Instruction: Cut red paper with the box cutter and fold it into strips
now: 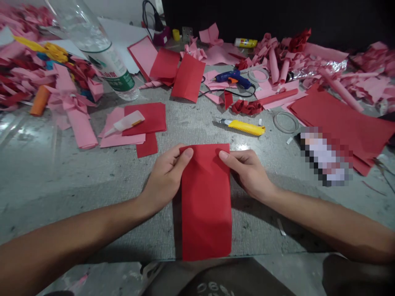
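A long red paper sheet (206, 205) is held upright by its top corners, its lower end at the table's front edge. My left hand (168, 174) pinches the top left corner, thumb in front and fingers behind. At the top right corner my right hand (249, 170) grips the same sheet in the same way. Just beyond the sheet lies a yellow cutter knife (247, 127). To the left, a white glue bottle (129, 122) rests on small red and pink papers (151, 117).
On the grey table (108, 172) stands a plastic bottle (108, 61) at the back left. Behind are a blue glue gun (233, 77) and heaps of pink paper scraps (271, 53). To the right lie a tape ring (286, 122), large red sheets (342, 123) and a pixelated object (325, 158).
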A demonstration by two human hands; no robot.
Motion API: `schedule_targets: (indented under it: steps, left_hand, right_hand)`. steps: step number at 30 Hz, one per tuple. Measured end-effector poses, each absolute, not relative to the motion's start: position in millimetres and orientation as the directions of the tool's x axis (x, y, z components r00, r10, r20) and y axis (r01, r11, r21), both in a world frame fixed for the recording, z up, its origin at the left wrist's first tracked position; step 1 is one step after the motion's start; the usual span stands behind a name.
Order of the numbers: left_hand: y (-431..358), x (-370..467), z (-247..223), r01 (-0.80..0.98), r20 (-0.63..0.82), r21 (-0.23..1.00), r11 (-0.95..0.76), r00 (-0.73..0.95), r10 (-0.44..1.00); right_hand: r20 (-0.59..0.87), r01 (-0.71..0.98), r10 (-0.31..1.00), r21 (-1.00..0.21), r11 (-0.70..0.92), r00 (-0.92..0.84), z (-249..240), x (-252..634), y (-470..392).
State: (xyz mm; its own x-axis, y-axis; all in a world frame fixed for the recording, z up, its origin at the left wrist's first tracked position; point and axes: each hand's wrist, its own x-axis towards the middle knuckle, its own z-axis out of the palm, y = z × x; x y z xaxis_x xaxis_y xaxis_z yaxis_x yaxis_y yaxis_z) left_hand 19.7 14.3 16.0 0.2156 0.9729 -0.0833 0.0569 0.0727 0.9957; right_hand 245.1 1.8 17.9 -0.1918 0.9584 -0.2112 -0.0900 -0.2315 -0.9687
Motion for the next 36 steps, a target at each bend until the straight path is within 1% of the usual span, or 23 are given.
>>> schedule_targets:
  steps: [5, 11, 16, 21, 25, 29, 33, 36]
  left_hand:
    - [15, 20, 18, 0.051, -0.089, 0.995, 0.08, 0.199, 0.976]
    - [18, 21, 19, 0.05, -0.054, 0.998, 0.049, 0.117, 0.992]
    - [18, 20, 18, 0.069, -0.024, 0.997, 0.018, 0.092, 0.995]
    - [18, 20, 17, 0.058, 0.005, 0.998, -0.008, 0.056, 0.998]
    - [20, 20, 16, 0.049, 0.017, 0.999, -0.02, 0.046, 0.999]
    - [22, 19, 13, 0.029, 0.036, 0.999, -0.035, -0.026, 0.999]
    - [23, 18, 10, 0.016, 0.04, 0.999, -0.039, -0.051, 0.998]
    - [25, 18, 7, -0.028, 0.042, 0.999, -0.044, -0.074, 0.996]
  right_hand:
    - [-0.231, -0.091, 0.949, -0.963, -0.255, -0.213, 22, 245, 2]
    - [-0.238, 0.055, 0.93, -0.971, -0.232, -0.278, 28, 245, 3]
    - [-0.233, 0.057, 0.925, -0.972, -0.226, -0.301, 27, 246, 4]
    - [-0.236, 0.072, 0.902, -0.972, -0.225, -0.362, 23, 247, 4]
    - [-0.238, 0.089, 0.901, -0.971, -0.22, -0.362, 23, 247, 4]
    - [-0.228, 0.116, 0.892, -0.973, -0.198, -0.389, 24, 248, 3]
    - [-0.222, 0.12, 0.892, -0.974, -0.19, -0.394, 24, 248, 3]
    - [-0.22, 0.127, 0.886, -0.975, -0.183, -0.408, 24, 248, 3]
